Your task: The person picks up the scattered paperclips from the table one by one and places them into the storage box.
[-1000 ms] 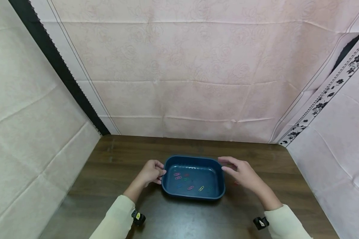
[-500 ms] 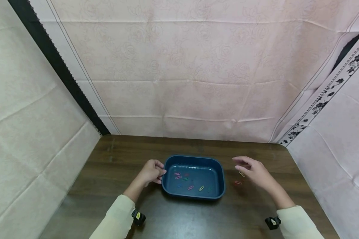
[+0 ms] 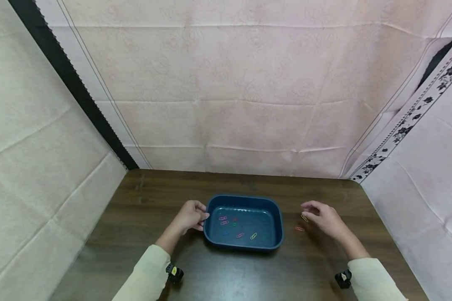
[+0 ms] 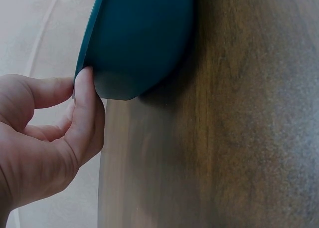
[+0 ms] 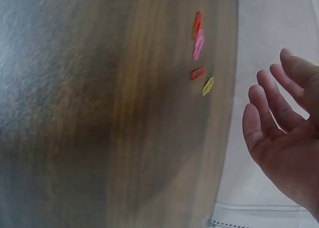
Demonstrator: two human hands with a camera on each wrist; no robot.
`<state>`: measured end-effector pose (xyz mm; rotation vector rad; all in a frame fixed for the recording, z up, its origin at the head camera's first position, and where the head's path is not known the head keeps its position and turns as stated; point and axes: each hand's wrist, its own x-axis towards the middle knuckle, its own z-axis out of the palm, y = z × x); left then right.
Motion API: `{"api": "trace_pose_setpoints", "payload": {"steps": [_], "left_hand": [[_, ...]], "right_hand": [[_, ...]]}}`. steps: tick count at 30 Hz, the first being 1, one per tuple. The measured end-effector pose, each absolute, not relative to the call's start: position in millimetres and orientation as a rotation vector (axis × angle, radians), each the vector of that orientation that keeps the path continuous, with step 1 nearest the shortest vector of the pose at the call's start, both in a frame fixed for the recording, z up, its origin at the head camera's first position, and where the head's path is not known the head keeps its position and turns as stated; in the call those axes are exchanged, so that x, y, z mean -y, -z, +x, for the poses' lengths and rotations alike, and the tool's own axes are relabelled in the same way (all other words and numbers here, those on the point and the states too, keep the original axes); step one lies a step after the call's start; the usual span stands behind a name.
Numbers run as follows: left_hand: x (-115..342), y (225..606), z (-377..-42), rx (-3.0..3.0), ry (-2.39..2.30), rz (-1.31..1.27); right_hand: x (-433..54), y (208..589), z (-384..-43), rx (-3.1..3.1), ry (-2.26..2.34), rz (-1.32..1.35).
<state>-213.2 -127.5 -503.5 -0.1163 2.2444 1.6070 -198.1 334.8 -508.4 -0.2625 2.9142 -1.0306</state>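
Observation:
A dark blue-green tray (image 3: 245, 246) stands on the wooden table with several coloured paper clips inside, a yellow paper clip (image 3: 253, 236) and a pink paper clip (image 3: 240, 235) among them. At its left side, my left hand (image 3: 191, 216) pinches the rim between thumb and fingers; the left wrist view shows this grip on the tray (image 4: 139, 43). To the right of the tray, my right hand (image 3: 325, 219) hovers with loosely bent fingers, thumb apart, holding nothing. Beneath it on the table lie a yellow paper clip (image 5: 208, 86), a red paper clip (image 5: 198, 74), a pink one and another red one.
The wooden table (image 3: 154, 259) extends around the tray. Pale patterned cloth (image 3: 248, 104) hangs behind the far edge, with more cloth on both sides. Each wrist carries a small black camera (image 3: 174, 274).
My right hand has moved from the tray's right rim to the right, uncovering a red paper clip and a yellow one on the table. The left hand and tray have stayed put.

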Motion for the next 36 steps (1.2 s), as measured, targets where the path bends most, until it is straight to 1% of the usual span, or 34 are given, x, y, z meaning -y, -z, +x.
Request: {"api": "trace_pose_setpoints", "payload": {"steps": [11,25,36], "left_hand": [[124,501,-213,-2.240,-1.591,-0.136],[127,502,-214,-2.226,-1.604,-0.121],[127,503,-214,-2.225,-1.615,-0.129]], "right_hand": [[-345,532,-205,-2.929,0.898,-0.148],[-344,540,-211,-2.904,0.799,-0.024],[-339,543,-214,-2.941,0.765,-0.009]]}}
